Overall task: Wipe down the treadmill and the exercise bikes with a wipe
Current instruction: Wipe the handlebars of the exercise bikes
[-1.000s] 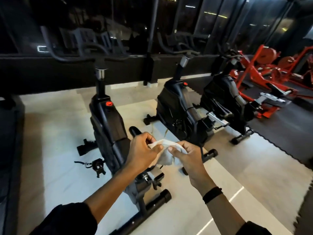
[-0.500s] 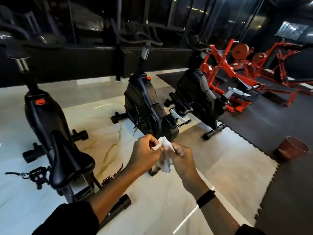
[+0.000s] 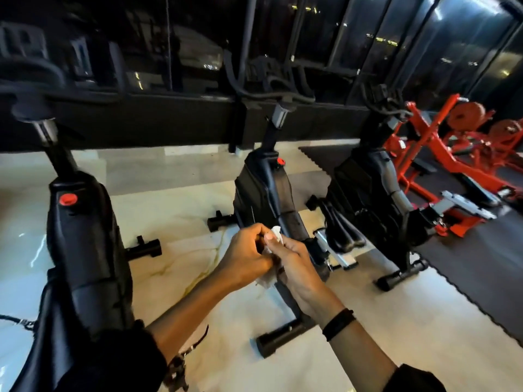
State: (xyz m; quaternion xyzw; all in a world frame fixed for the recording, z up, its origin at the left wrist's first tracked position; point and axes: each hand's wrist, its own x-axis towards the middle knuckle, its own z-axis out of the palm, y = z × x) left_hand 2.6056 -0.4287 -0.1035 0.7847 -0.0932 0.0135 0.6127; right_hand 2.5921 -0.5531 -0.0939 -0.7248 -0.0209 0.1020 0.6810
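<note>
We pinch the wipe (image 3: pixel 276 236) with both hands, left hand (image 3: pixel 246 257) and right hand (image 3: pixel 297 267), in front of the middle bike (image 3: pixel 266 193), probably folding it to wipe.

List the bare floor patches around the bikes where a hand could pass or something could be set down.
Free: pale floor between the left bike and middle bike, and the floor at lower right, bordered by the black mat. Crowded: between the middle bike and right bike, filled by a saddle and seat rail. Both hands, left hand and right hand, hold the wipe.

Red weight machines (image 3: pixel 441 154) far right on dark rubber mat (image 3: pixel 481 264), marble-look floor (image 3: pixel 175 250), dark windows (image 3: pixel 368 38) behind
</note>
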